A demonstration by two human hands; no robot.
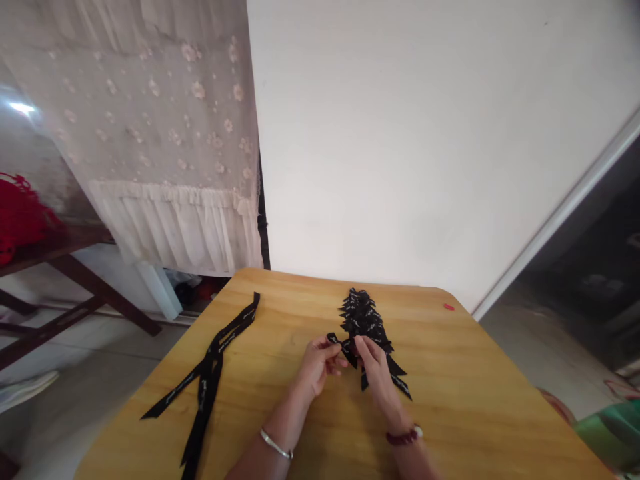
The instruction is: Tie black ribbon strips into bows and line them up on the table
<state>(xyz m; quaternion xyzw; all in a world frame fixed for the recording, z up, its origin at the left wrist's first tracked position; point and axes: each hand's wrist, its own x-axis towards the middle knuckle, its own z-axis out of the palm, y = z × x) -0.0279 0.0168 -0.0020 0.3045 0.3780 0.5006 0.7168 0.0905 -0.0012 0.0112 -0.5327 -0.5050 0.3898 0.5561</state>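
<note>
A black ribbon bow (349,349) with pale lettering is held between my two hands, just above the table. My left hand (321,363) pinches its left loop with thumb and fingers. On the other side my right hand (374,365) grips the bow's right part, its fingers covering some of it. Right behind my hands lies a row of finished black bows (363,313), overlapping one another, with pointed tails sticking out to the right. Several loose lengths of black printed ribbon (215,360) lie crossed over each other to the left.
The wooden table (280,307) stands against a white wall (425,133). A small red object (449,307) lies near its back right corner. At left are a lace curtain (175,133) and a dark wooden stand (100,293) with a red item (23,213) on it.
</note>
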